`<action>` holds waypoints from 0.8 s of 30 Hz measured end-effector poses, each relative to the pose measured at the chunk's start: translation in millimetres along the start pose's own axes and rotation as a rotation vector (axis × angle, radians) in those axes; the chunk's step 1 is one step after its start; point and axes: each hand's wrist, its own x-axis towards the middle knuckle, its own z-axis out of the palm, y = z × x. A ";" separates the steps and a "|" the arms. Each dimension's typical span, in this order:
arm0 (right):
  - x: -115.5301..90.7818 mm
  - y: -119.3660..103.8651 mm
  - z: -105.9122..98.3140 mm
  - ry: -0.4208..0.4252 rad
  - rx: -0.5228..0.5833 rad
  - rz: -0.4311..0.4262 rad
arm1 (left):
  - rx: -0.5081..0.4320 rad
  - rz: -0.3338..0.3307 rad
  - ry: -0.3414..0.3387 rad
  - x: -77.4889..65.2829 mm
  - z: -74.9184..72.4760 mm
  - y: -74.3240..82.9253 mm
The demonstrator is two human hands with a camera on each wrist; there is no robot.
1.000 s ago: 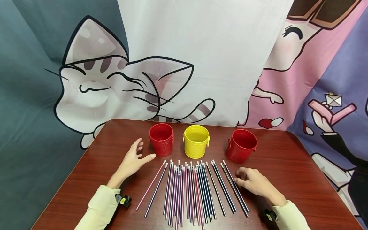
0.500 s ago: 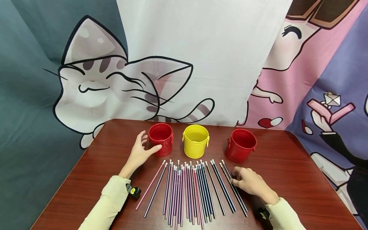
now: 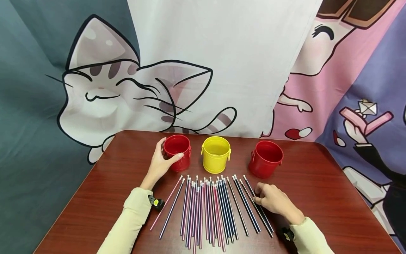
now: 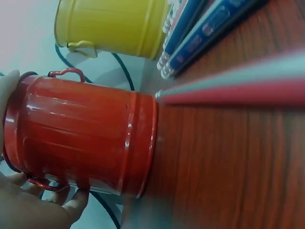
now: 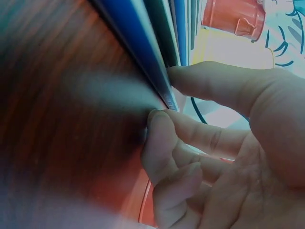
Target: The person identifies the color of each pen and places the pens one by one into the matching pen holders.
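In the head view my left hand [image 3: 160,163] reaches around the left red bucket [image 3: 182,164], thumb across its near side and fingers behind its left side. The left wrist view shows fingertips [image 4: 76,202] curled against the wall of this red bucket [image 4: 86,129], beside a handle. My right hand [image 3: 275,201] is low at the rightmost pencils, fingers curled. In the right wrist view its thumb and forefinger [image 5: 161,125] close on the end of a dark blue pencil [image 5: 136,45]. The thumb tip overlaps a darker pencil [image 5: 164,31] beside it.
A yellow bucket [image 3: 215,160] stands in the middle, another red bucket [image 3: 264,162] at the right. Several pink, purple and blue pencils [image 3: 203,215] lie fanned on the brown table [image 3: 95,211], eraser ends towards the buckets. A printed cloth [image 3: 253,63] hangs behind.
My left hand has moved right and away from me, from beside the left red bucket to around it. My right hand has shifted slightly left, and the dark pencil's eraser end has moved left.
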 end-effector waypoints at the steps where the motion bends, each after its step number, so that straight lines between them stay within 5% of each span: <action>1: -0.4 -0.6 -0.1 -0.001 0.001 0.004 | -0.014 0.008 0.003 0.3 0.5 -0.7; 13: -2.1 -4.7 2.8 0.019 0.005 0.041 | -0.039 -0.016 0.010 9.8 -0.3 -31.8; 18: -3.9 -5.7 3.2 0.038 -0.010 0.040 | -0.080 -0.029 0.008 8.6 2.3 -28.4; 24: -7.1 -9.8 -0.4 0.052 -0.082 0.070 | -0.075 -0.048 -0.013 -2.0 1.0 -5.6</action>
